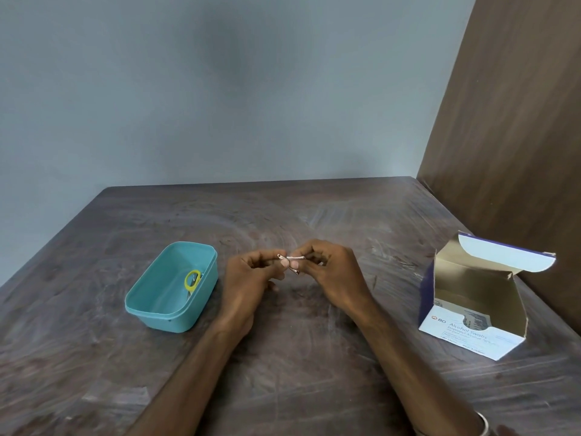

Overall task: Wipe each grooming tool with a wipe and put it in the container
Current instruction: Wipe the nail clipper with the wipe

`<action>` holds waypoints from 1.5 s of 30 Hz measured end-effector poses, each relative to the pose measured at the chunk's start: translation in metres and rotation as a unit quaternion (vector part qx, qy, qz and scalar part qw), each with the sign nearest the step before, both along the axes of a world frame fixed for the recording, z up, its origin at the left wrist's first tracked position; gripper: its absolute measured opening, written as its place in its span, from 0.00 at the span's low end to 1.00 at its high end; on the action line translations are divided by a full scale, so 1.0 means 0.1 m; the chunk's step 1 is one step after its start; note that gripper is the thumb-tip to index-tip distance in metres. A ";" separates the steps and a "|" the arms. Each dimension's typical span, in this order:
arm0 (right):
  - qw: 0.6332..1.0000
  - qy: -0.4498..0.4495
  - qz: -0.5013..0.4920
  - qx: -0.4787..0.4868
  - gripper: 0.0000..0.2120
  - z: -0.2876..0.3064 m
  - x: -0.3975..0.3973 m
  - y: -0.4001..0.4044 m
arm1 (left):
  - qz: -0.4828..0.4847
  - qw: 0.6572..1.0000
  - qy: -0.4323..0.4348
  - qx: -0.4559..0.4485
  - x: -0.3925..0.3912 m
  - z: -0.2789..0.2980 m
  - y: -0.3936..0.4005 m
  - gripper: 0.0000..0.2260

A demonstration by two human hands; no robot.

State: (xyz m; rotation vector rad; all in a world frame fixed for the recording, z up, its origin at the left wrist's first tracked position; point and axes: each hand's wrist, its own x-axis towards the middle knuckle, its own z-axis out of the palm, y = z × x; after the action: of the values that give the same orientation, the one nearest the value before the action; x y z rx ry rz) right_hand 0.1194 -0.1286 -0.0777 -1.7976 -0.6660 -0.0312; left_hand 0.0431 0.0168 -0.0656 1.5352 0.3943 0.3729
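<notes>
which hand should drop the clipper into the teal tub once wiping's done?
Left, probably. The left hand pinches the nail clipper and is nearer the teal container, which sits to its left. The right hand holds the white wipe and would have to cross over.

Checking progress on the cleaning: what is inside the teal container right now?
Inside the teal container lies one tool with a yellow-green ring handle, probably small scissors. Its blades are partly hidden against the container wall; nothing else is visible inside.
</notes>
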 end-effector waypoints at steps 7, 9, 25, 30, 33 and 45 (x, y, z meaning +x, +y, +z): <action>1.000 -0.011 0.000 -0.007 0.05 -0.01 0.02 0.00 | 0.005 0.999 -0.021 -0.042 0.00 0.02 -0.02 0.03; 1.000 -0.023 0.002 -0.014 0.06 -0.02 0.02 -0.01 | 0.008 0.998 -0.027 -0.048 -0.01 0.02 -0.03 0.03; 0.997 -0.040 0.004 -0.069 0.03 0.00 0.02 -0.04 | -0.018 0.998 -0.034 -0.046 0.00 0.02 -0.01 0.04; 0.998 -0.020 -0.015 -0.054 0.02 -0.02 0.05 -0.02 | 0.005 0.998 -0.029 -0.056 0.00 0.02 -0.02 0.05; 1.000 -0.013 -0.008 -0.022 0.02 -0.01 0.05 -0.01 | 0.029 0.995 -0.027 -0.092 0.01 0.03 0.01 0.07; 0.975 0.124 0.126 0.135 0.02 0.09 0.06 -0.09 | -0.194 0.964 0.103 -0.152 0.00 0.09 0.11 0.11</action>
State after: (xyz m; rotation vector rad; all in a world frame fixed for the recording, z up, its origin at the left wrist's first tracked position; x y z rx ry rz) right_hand 0.1259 -0.1371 -0.0687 -1.4175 -0.6703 0.2599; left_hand 0.0430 0.0277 -0.0567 1.3132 0.2866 -0.1515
